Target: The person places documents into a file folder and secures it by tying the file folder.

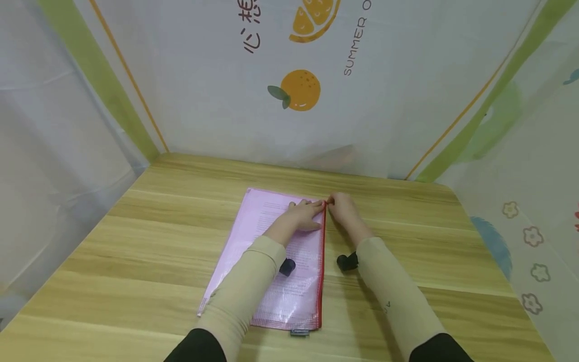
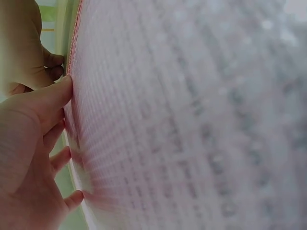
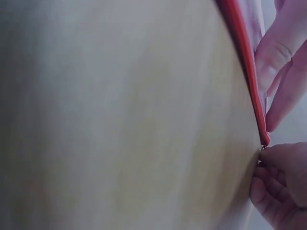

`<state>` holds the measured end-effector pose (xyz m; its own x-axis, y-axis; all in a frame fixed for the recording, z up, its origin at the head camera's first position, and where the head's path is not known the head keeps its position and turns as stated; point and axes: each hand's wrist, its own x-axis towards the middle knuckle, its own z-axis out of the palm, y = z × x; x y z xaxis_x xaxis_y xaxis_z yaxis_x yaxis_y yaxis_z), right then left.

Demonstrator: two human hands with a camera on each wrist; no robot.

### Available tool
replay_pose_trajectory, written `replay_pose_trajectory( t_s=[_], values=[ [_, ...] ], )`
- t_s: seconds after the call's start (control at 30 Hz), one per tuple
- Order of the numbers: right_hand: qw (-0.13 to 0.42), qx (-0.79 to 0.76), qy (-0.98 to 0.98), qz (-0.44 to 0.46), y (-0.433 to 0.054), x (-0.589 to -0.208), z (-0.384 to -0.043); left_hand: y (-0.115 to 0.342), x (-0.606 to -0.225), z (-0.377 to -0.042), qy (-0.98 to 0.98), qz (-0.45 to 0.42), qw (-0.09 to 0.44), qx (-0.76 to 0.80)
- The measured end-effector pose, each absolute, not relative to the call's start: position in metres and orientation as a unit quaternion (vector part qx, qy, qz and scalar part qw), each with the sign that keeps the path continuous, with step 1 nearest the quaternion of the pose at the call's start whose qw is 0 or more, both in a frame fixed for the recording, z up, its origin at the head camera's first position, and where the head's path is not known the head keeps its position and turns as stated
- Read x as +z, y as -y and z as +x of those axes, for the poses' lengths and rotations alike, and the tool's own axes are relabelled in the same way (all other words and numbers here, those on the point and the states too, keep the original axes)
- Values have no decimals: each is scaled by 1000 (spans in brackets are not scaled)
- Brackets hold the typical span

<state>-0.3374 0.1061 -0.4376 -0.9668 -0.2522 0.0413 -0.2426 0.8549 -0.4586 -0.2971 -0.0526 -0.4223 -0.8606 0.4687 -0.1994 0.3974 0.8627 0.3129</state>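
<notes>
A pink mesh zipper pouch with printed sheets showing through it lies flat on the table, its red zipper edge along the right side. My left hand rests on the pouch near its far right corner, fingers spread and touching the surface by the zipper. In the left wrist view the left fingers press on the mesh. Just beyond that corner, my right hand pinches the small zipper pull between thumb and curled forefinger. The pull is mostly hidden by the fingertips.
The wood-grain table extends around the pouch. A grey tab sticks out at the pouch's near edge. White printed curtains hang behind and at both sides. Small black wrist devices sit under the sleeves.
</notes>
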Motion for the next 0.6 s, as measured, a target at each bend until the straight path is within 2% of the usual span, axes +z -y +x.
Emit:
replay_pose_trajectory(
  t_s=[0.6],
  values=[
    [6,-194,-968,-158,-110,-437,-334,52,-416,-294,-955,220,149,132]
  ],
)
